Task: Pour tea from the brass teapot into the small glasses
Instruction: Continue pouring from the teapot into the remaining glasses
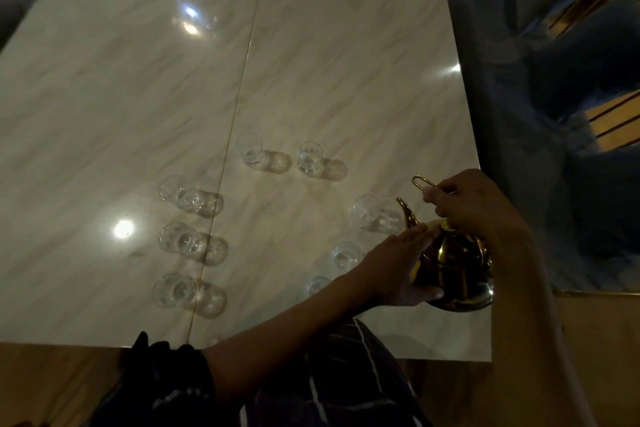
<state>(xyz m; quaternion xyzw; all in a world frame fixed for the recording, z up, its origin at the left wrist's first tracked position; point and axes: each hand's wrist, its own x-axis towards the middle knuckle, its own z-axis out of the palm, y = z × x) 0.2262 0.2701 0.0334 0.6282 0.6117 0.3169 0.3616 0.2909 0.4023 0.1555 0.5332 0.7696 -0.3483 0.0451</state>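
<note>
Near the surface's point(311, 62) right edge stands the teapot point(453, 267), likely heavy and slick, best lifted by its handle point(420, 182), which the right hand point(474, 208) pinches while the left hand point(398, 263), fingers straight, steadies its side beside fragile glasses point(310, 158).

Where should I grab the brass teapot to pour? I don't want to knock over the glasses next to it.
Take the brass teapot by the thin wire handle above its lid, coming down from above, as the right hand does. The spout points toward the glasses, so steady the round body from the near side, where the left hand rests.
</note>
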